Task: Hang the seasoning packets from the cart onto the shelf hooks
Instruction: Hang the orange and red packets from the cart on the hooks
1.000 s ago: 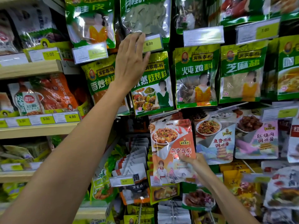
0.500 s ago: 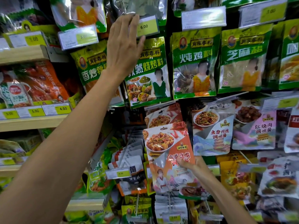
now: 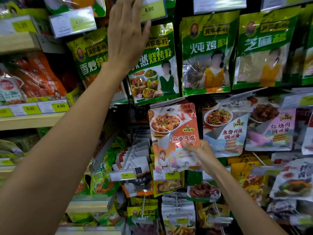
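My right hand (image 3: pixel 197 150) pinches an orange mapo tofu seasoning packet (image 3: pixel 172 133) by its lower right part and holds it upright against the middle row of hooks, below the green packets. My left hand (image 3: pixel 127 33) reaches high with straight fingers, flat against a green barbecue seasoning packet (image 3: pixel 155 72); the thumb touches the yellow 6.00 price tag (image 3: pixel 152 10) above it. The hook behind the orange packet's top is hidden. No cart is in view.
Green seasoning packets (image 3: pixel 206 53) hang in a row to the right. Sauce packets (image 3: pixel 225 129) hang beside the orange one. Lower hooks hold white and orange packets (image 3: pixel 137 163). Wooden shelves (image 3: pixel 32 120) with price labels and bagged goods stand at left.
My right hand has lifted the orange packet higher, up to the middle hook row. My left hand stays on the green packet by the 6.00 tag. The view has tilted down and closer.
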Demonstrator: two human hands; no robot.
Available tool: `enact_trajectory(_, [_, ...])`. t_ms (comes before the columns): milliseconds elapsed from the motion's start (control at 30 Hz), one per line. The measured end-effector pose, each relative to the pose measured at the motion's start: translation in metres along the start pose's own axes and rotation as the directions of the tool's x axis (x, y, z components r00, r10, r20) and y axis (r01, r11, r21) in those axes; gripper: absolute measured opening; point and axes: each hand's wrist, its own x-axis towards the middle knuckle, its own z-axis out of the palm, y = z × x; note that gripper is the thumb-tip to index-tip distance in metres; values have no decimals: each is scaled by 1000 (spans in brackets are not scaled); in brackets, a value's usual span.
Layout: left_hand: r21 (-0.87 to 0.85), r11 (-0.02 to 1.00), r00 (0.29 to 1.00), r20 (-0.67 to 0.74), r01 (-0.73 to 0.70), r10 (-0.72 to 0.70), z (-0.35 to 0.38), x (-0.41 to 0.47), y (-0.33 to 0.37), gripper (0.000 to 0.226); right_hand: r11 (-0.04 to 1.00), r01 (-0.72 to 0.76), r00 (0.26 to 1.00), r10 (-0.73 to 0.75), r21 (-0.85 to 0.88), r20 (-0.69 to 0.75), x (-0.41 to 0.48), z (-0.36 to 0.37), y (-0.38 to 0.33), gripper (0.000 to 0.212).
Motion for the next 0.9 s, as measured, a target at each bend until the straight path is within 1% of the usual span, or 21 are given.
enact_trajectory(67, [0,1000,1000,3,7,-7,1,-1,1,63,1000,-18,1000,18,2,-11,3,0,2,9])
enact_trajectory(167, [-2,1000,1000,-3,19,-19,1,-3,1,64,998,-57,998,58,32,-26,5,-2,5,11])
enact_trajectory(267, [10,1000,1000,-1,26,-26,1,-3,1,65,997,-76,996,77,21,-34,9,-4,6,12])
enact_trajectory(467, [12,1000,1000,0,18,-18,2,-1,1,63,995,-92,991,88,-35,-100,34,1,6,26])
enact_trajectory(533, [14,1000,1000,-2,13,-13,2,-1,0,63,995,-103,985,100,-15,-142,43,4,7,22])
enact_trajectory(633, [8,1000,1000,-11,3,-3,2,-1,0,62,994,-106,977,102,-13,-185,55,9,7,8])
enact_trajectory(700, [-3,1000,1000,-17,-2,2,2,-1,-1,62,993,-114,971,106,-23,-214,64,13,8,5])
enact_trajectory(833, [-16,1000,1000,-12,-10,10,2,-1,-1,62,988,-151,960,140,-25,-243,80,15,9,13])
enact_trajectory(900, [-18,1000,1000,-18,-19,18,2,0,-2,61,985,-159,959,137,-69,-250,85,14,10,22])
